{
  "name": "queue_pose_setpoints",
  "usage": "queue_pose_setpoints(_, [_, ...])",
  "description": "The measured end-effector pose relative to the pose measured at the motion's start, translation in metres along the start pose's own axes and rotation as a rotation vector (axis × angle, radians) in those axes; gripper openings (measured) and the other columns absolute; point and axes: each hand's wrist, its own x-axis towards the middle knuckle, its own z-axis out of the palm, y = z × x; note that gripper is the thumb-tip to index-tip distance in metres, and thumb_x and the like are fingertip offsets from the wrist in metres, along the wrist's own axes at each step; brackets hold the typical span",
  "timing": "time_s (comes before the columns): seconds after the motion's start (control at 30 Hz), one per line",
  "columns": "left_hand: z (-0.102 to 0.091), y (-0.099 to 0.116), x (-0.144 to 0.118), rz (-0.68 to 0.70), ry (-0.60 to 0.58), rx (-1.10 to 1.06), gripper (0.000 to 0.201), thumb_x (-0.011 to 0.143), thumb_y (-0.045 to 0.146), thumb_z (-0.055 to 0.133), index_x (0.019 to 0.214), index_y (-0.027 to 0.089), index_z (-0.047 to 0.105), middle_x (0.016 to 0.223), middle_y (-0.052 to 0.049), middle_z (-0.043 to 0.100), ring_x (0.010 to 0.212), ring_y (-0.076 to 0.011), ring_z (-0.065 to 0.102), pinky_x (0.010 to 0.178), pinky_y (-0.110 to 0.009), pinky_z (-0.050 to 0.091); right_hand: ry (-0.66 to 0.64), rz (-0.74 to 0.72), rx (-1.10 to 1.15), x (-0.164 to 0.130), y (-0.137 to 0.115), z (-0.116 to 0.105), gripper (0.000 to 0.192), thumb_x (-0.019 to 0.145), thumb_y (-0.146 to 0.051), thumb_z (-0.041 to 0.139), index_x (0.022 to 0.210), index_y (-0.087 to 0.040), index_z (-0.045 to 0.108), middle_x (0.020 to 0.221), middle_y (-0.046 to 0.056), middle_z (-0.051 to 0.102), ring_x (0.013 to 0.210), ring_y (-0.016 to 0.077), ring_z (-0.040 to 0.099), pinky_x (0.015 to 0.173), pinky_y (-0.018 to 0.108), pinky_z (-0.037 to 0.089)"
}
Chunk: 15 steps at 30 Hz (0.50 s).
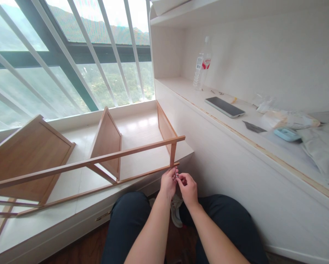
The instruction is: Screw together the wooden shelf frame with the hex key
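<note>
Most of the metal piece (177,176) is hidden by fingers, so its full shape cannot be made out. The wooden frame (142,148) runs out of view at the left edge, and the cloth (325,154) is cut off at the right. One shoe (177,212) shows only partly below the hands, between the dark-clad legs (130,220).

The frame lies on its side along the sill (139,134) under the window, its panels standing up from it; a drawer handle (102,216) shows on the front below. On the counter (190,87) to the right are a clear bottle (203,66), a phone (225,106), some bits (221,93) too small to name, a plastic bag (288,119) and a blue case (287,134).

The metal piece is at the frame's near right corner, just below the lower rail's end, between the two hands. The right hand (188,187) pinches it between thumb and forefinger. The left hand (169,181) is curled just beside; whether its fingers grip the piece or touch the rail, I cannot tell.
</note>
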Motion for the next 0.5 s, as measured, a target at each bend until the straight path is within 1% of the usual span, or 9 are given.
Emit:
queue_pose_setpoints(0.13, [0.0015, 0.0014, -0.0008, -0.011, 0.012, 0.003, 0.016, 0.098, 0.028, 0.068, 0.102, 0.013, 0.067, 0.090, -0.002, 0.068, 0.069, -0.0118, 0.063, 0.060, -0.025, 0.056, 0.011, -0.021, -0.050, 0.0015, 0.0007, 0.0006, 0.017, 0.096, -0.034, 0.060, 0.088, -0.021, 0.069, 0.082, 0.004, 0.070, 0.067, 0.0174, 0.060, 0.067, 0.030, 0.050])
queue_pose_setpoints(0.3, [0.0025, 0.0030, -0.0024, -0.020, 0.027, 0.020, 0.017, 0.098, 0.029, 0.068, 0.103, 0.013, 0.068, 0.092, -0.003, 0.069, 0.071, -0.0125, 0.064, 0.062, -0.026, 0.057, 0.025, -0.040, -0.104, 0.0022, 0.0023, 0.0010, 0.020, 0.097, -0.036, 0.060, 0.088, -0.021, 0.069, 0.081, 0.004, 0.070, 0.066, 0.0175, 0.058, 0.066, 0.031, 0.048])
queue_pose_setpoints(0.5, [0.0036, 0.0044, -0.0026, -0.028, 0.047, 0.051, 0.018, 0.098, 0.029, 0.068, 0.104, 0.013, 0.068, 0.096, -0.004, 0.070, 0.074, -0.0135, 0.066, 0.064, -0.028, 0.058, 0.016, -0.065, -0.140, -0.0007, 0.0028, 0.0008, 0.019, 0.098, -0.037, 0.060, 0.092, -0.022, 0.071, 0.081, 0.004, 0.069, 0.066, 0.0177, 0.058, 0.067, 0.030, 0.048])
